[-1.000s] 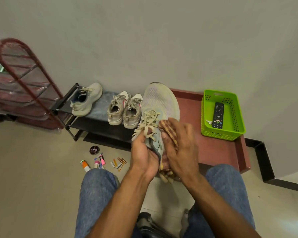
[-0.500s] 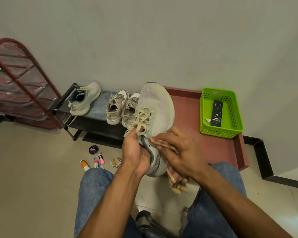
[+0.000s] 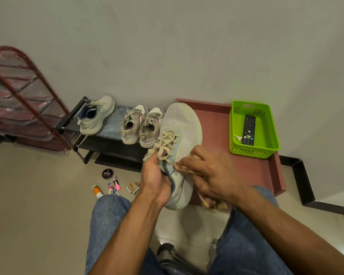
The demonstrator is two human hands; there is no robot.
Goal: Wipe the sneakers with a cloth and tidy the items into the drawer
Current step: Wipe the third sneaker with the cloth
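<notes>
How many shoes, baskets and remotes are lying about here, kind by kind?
Shoes: 4, namely the held shoe, a lone shoe and a pair on the rack
Baskets: 1, green
Remotes: 1, in the basket
Total: 6

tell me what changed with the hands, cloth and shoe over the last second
The right hand slid the cloth off the laces and down onto the side of the sneaker, so the cloth now hangs below the hand. The sneaker tilted slightly. The left hand kept its grip on the sneaker by the laces. The shoes on the rack, the green basket and the floor items stayed put.
</notes>
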